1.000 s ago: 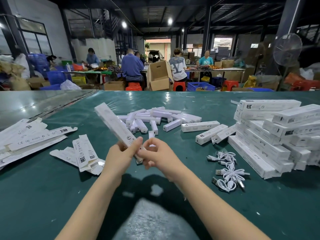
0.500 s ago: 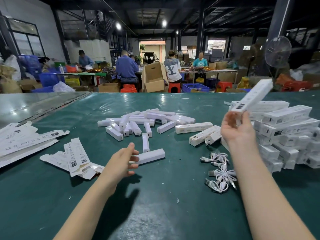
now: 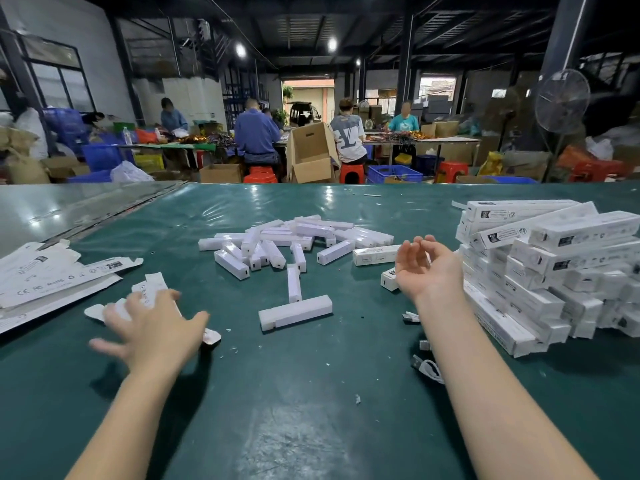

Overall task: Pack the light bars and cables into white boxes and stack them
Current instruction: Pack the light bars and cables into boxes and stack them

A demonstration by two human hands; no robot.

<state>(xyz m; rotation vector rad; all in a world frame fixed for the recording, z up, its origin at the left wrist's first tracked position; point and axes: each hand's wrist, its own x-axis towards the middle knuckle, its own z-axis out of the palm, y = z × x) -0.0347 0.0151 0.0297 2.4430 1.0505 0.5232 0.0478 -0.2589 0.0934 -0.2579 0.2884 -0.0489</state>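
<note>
A pile of white light bars [image 3: 294,237] lies in the middle of the green table [image 3: 311,393], with one bar [image 3: 295,311] apart and nearer to me. At the right rises a stack of packed white boxes [image 3: 554,265]. My right hand [image 3: 427,268] hovers empty beside the stack, fingers loosely bent, palm up. My left hand [image 3: 152,327] is spread over the small flat unfolded boxes [image 3: 152,289] at the left, fingers straight. White cables [image 3: 427,365] lie partly hidden under my right forearm.
More flat carton blanks [image 3: 45,275] lie at the far left. Two closed boxes [image 3: 375,255] lie just left of my right hand. Beyond the table's far edge, people sit at other tables among cardboard boxes [image 3: 311,154], crates and a fan [image 3: 561,102].
My right hand has set the packed box on the stack and come down empty. My left hand has moved left and down onto the flat unfolded boxes.
</note>
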